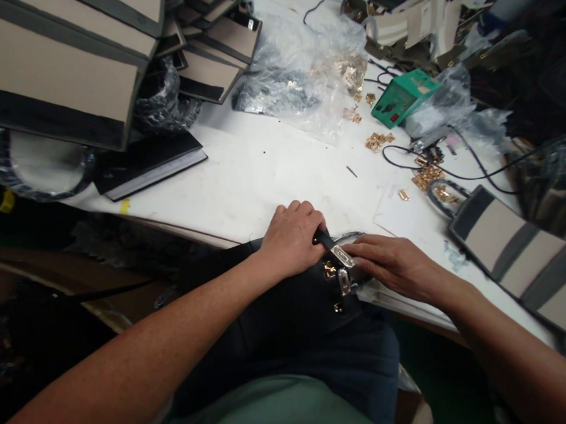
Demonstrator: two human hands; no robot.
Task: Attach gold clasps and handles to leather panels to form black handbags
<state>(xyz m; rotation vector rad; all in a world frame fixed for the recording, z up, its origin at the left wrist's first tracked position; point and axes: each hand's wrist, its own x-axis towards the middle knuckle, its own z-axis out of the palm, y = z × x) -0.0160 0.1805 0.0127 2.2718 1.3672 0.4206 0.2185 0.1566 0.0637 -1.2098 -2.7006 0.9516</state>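
Note:
A black bag (282, 306) with shiny metal fittings lies across the lap at the table's front edge. My left hand (296, 236) is closed around a black strap (325, 238) that ends in a metal plate (342, 255). Fingers of my right hand (388, 260) reach the plate's right side, held close together; the thumb side is partly hidden. Just below the plate, another metal fitting (344, 282) sits on the bag, with gold-coloured pieces (330, 269) beside it.
On the white table (262, 175) are a black notebook (154, 161), plastic bags (300, 80), a green box (404, 97) with cables, and gold hardware piles (429, 177). Beige-and-grey panels (56, 72) stack at left; a striped bag (523, 251) lies at right.

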